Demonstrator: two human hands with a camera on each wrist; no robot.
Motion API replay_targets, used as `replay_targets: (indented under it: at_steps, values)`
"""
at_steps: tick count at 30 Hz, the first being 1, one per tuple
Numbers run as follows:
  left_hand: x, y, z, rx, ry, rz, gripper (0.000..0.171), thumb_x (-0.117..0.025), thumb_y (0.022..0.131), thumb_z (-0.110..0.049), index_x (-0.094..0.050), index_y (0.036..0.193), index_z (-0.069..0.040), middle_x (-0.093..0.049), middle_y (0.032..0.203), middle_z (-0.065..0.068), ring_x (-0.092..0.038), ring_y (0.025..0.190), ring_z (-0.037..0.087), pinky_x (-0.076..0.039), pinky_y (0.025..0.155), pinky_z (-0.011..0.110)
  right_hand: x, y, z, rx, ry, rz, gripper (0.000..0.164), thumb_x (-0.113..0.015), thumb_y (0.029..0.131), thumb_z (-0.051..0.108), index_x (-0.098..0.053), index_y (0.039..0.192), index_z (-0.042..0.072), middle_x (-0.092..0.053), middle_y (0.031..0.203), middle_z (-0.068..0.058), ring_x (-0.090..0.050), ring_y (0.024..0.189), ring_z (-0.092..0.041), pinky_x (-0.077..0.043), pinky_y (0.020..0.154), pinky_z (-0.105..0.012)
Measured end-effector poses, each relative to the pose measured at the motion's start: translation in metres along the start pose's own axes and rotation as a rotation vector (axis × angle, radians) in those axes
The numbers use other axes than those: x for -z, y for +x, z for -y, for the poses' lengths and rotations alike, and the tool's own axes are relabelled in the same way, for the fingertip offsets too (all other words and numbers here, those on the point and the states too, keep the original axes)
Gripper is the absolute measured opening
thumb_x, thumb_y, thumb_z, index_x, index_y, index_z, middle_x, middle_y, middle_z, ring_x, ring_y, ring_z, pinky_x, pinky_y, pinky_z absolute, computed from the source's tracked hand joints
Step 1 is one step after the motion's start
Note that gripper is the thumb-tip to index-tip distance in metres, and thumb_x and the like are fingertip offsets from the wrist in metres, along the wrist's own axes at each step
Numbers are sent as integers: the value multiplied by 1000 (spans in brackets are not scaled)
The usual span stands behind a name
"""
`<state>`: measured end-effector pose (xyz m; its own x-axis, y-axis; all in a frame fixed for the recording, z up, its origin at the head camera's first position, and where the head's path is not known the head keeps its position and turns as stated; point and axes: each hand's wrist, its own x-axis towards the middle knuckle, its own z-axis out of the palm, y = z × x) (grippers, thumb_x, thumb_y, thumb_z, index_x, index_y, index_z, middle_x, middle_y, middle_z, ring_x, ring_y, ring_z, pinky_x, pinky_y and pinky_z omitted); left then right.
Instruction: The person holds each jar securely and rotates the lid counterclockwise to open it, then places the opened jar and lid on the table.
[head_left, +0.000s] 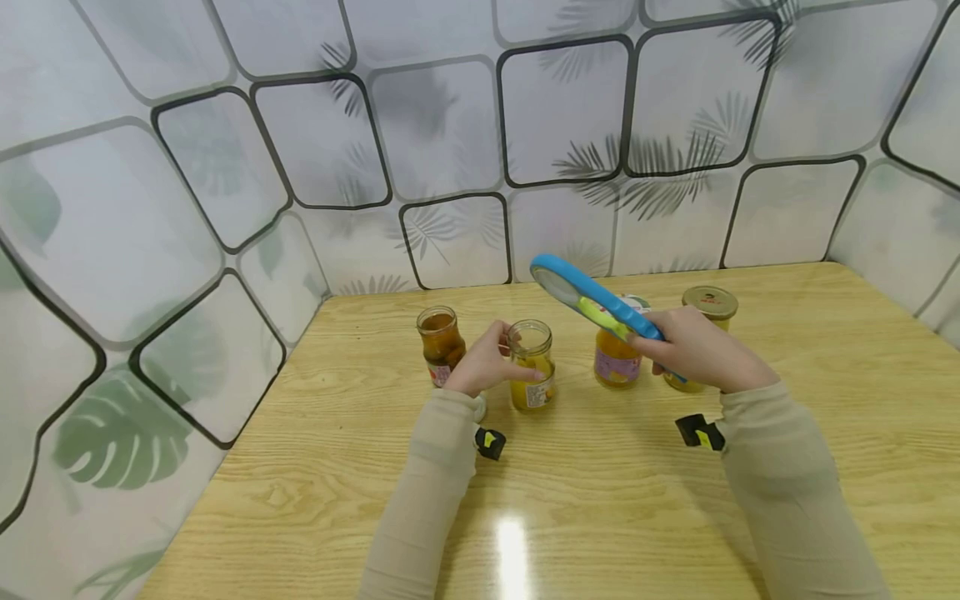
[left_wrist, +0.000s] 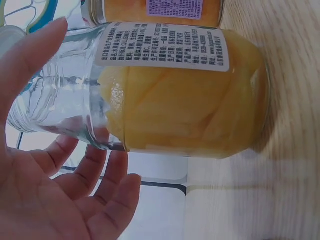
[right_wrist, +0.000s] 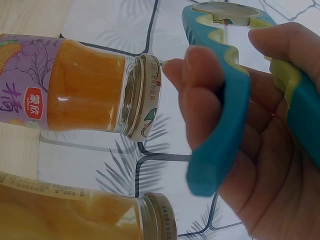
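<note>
Blue opener (head_left: 594,290) slanting up-left, right hand (head_left: 697,346) gripping it, left hand (head_left: 483,360) spread around upright jar (head_left: 534,395)

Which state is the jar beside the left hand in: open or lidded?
Open. In the head view, the jar shows a bare glass rim, with no lid on it.

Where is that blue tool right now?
In the head view, the blue tool is right of centre, in the right hand, partly hiding the purple-labelled jar.
</note>
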<state>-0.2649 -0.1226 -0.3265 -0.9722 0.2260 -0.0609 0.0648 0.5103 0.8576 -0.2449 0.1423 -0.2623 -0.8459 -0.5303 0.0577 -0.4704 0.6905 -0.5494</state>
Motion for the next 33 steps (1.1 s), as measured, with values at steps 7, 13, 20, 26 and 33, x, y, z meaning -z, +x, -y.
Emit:
replay_targets:
  at_steps: [7,13,20,26,33]
  values:
    - [-2,1,1,-4,-3,-26,56,-80,63,-20,-45,104,-7,-47,101,4,-43,96,21,-42,73,32,0,0,0,6,-7,-2,15,-50,89,14,-53,79,3,-54,58,-1,-53,50,-13,-40,44,-29]
    - [-3,1,1,-1,-9,-43,52,-80,64,-20,-47,103,-9,-48,100,3,-44,96,21,-43,72,32,0,0,-1,1,-10,-1,15,-50,89,14,-53,81,2,-54,59,-1,-53,50,-13,-40,45,-29]
    - [-5,1,0,2,-24,-90,54,-79,65,-20,-48,107,-7,-49,105,2,-45,100,22,-45,75,34,0,0,-1,3,-14,-4,16,-50,89,14,-54,82,0,-54,59,-1,-52,50,-13,-40,45,-29]
    - [-8,4,2,6,-25,-163,55,-77,68,-21,-51,114,-9,-51,112,3,-47,105,23,-45,80,35,0,1,-1,4,-14,-6,17,-50,89,15,-54,82,0,-54,59,-1,-52,50,-13,-40,45,-29]
    - [-12,7,2,-2,-24,-252,49,-78,67,-20,-55,110,-9,-55,107,3,-48,104,23,-43,83,36,0,2,-2,5,-11,-6,17,-50,89,16,-53,80,2,-54,59,-1,-52,50,-13,-40,45,-28]
